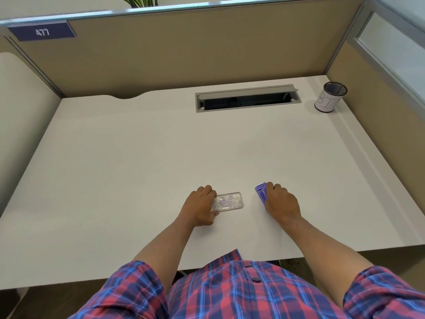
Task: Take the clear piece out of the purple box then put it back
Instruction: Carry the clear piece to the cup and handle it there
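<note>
A clear rectangular piece (229, 201) with small purple bits inside lies flat on the white desk (138, 157), outside the box. My left hand (199, 207) grips its left end between fingers and thumb. About a hand's width to the right, the purple box (261, 192) rests on the desk, tilted on its edge. My right hand (280, 201) covers its right side and holds it; most of the box is hidden under the fingers.
A grey cable slot (247, 97) is set into the desk at the back. A mesh cup with a white paper label (330, 97) stands at the back right corner. Beige partition walls enclose the desk on three sides.
</note>
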{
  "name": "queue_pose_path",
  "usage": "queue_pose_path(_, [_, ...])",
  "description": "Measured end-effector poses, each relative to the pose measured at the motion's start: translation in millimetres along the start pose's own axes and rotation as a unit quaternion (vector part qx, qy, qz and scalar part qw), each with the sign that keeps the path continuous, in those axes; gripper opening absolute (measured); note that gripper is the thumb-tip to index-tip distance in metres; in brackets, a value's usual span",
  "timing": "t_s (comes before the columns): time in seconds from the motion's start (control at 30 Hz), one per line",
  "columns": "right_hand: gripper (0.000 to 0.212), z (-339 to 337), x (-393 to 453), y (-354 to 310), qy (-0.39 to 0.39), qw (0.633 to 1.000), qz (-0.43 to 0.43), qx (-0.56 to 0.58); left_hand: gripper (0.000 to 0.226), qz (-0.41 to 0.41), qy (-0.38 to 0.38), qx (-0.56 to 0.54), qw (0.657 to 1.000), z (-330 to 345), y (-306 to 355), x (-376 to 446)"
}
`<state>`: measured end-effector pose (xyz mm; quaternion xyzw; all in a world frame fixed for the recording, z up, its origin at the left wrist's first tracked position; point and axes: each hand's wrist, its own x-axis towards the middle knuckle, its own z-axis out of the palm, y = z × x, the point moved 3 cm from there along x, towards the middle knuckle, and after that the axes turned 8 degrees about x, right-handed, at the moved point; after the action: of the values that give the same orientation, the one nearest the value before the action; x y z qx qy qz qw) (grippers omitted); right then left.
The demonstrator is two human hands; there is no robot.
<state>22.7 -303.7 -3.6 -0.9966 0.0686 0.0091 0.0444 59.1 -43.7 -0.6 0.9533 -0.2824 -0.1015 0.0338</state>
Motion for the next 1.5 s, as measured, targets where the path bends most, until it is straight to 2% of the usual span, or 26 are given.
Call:
queue_pose_path(0.2, [0.034, -3.3, -0.3, -6.0, -0.034, 0.999, -0.001, -0.018, 0.047, 0.013, -0.011, 0.024, 1.0, -2.3, 2.4, 0.3])
queue_pose_path(0.33, [0.062, -8.9, -4.1, -12.1, -0.117, 0.991, 0.021, -0.064, 0.045, 0.023, -0.025, 0.037, 0.999, -5.5, 4.1, 1.4])
queue_pose_path(0.47, [0.077, -15.0, -2.0, -23.7, -0.132, 0.988, 0.005, -0.078, 0.039, 0.04, -0.023, 0.045, 0.998, -7.5, 6.8, 2.3])
queue_pose_path(0.6, [0.09, -21.5, -1.7, -36.5, -0.189, 0.98, 0.029, -0.063, 0.042, 0.056, -0.019, 0.056, 0.997, -8.8, 6.9, 3.4])
queue_pose_path(0.67, [0.089, -26.6, -3.9, -43.0, -0.19, 0.98, 0.01, -0.059, 0.044, 0.065, -0.017, 0.068, 0.995, -8.9, 6.6, 3.9])
queue_pose_path(0.73, [0.082, -28.9, -4.6, -50.2, -0.149, 0.987, -0.056, -0.036, 0.045, 0.073, -0.013, 0.072, 0.995, -8.6, 5.8, 3.2])
queue_pose_path(0.83, [0.063, -27.3, -5.5, -60.1, -0.099, 0.98, -0.154, 0.076, 0.046, 0.077, -0.004, 0.065, 0.995, -9.1, 3.8, 2.5])
queue_pose_path(0.9, [0.056, -25.3, -4.5, -63.0, -0.094, 0.97, -0.164, 0.153, 0.046, 0.073, 0.007, 0.057, 0.996, -10.9, 2.1, 2.7])
queue_pose_path(0.97, [0.049, -25.2, -3.4, -63.4, -0.089, 0.967, -0.161, 0.179, 0.047, 0.069, 0.019, 0.048, 0.996, -14.8, 1.4, 3.8])
queue_pose_path(1.1, [0.043, -29.2, 1.0, -58.4, -0.084, 0.958, -0.102, 0.255, 0.047, 0.074, 0.039, 0.048, 0.995, -27.3, 0.3, 10.6])
queue_pose_path(1.23, [0.035, -34.2, 10.6, -45.3, -0.071, 0.909, 0.007, 0.411, 0.046, 0.087, 0.054, 0.056, 0.993, -42.4, 1.9, 22.6])
queue_pose_path(1.37, [0.028, -30.8, 16.6, -26.9, -0.081, 0.825, 0.104, 0.55, 0.044, 0.104, 0.073, 0.061, 0.99, -60.8, 9.6, 38.1])
queue_pose_path(1.5, [0.022, -31.2, 19.8, -10.3, -0.076, 0.752, 0.147, 0.638, 0.043, 0.127, 0.074, 0.081, 0.986, -73.2, 18.8, 55.1])
